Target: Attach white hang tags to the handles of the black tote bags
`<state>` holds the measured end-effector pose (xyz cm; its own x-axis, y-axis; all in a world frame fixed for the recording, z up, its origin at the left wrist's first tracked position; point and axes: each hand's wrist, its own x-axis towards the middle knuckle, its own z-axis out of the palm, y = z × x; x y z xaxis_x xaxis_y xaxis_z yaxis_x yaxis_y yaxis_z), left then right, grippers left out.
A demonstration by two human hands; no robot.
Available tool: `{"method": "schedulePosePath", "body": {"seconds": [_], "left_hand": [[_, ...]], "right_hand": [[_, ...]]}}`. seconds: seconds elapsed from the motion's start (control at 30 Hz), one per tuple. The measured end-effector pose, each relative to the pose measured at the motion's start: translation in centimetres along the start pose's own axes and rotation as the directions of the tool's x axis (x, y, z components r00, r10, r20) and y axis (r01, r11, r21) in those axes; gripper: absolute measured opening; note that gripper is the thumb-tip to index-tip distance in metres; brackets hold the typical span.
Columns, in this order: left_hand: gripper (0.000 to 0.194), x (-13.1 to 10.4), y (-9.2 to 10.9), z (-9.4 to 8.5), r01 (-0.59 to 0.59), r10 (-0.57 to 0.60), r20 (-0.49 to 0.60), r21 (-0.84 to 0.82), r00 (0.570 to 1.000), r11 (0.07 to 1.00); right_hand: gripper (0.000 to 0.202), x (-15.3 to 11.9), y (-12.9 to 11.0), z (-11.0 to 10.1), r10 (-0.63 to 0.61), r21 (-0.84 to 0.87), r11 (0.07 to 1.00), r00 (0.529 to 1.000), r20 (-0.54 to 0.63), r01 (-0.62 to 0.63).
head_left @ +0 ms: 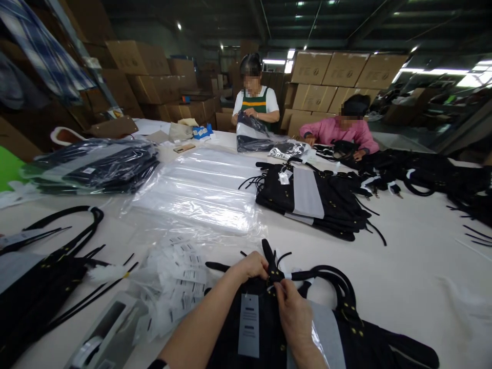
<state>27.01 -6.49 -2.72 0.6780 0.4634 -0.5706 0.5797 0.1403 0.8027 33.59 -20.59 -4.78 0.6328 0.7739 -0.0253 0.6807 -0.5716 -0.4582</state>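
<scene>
A black handbag (369, 338) lies at the front edge of the table, a pale paper band across it. Both hands are at its upper end, where a strap piece with brass-coloured studs stands up. My left hand (253, 266) pinches this black strap (274, 274) from the left. Close beside it, my right hand (295, 307) has thumb and fingers pressed together on the strap's lower part. A grey hang tag (249, 325) hangs on the bag below my left hand. What lies between the fingertips is partly hidden.
Printed white labels (188, 277) and a tape dispenser (103, 333) lie left of my arms. Ahead are clear plastic bags (200, 189), stacked black bags (307, 197) and wrapped bags (96, 164). Across the table, one person (255, 102) handles a plastic-wrapped bag; another (342, 130) handles black items.
</scene>
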Motion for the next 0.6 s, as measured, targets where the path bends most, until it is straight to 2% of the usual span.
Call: {"method": "schedulePosePath", "body": {"seconds": [0.1, 0.23, 0.47, 0.6], "left_hand": [[0.022, 0.6, -0.1, -0.1, -0.003, 0.008, 0.092, -0.057, 0.996, 0.998], [0.021, 1.0, -0.2, 0.1, 0.012, 0.001, 0.145, -0.088, 0.989, 0.996], [0.02, 0.8, -0.1, -0.2, 0.05, 0.005, 0.303, -0.173, 0.953, 0.984], [0.015, 1.2, -0.3, -0.2, 0.072, 0.001, 0.351, -0.193, 0.936, 0.979]], "right_hand": [[0.02, 0.0, 0.0, 0.0, -0.049, -0.084, 0.995, 0.998, 0.028, 0.051], [0.018, 0.1, -0.1, 0.0, -0.065, -0.169, 0.983, 0.996, 0.058, 0.074], [0.016, 0.0, 0.1, -0.2, -0.079, -0.222, 0.97, 0.993, 0.085, 0.097], [0.015, 0.0, 0.2, 0.1, -0.085, -0.25, 0.963, 0.993, 0.081, 0.103]]}}
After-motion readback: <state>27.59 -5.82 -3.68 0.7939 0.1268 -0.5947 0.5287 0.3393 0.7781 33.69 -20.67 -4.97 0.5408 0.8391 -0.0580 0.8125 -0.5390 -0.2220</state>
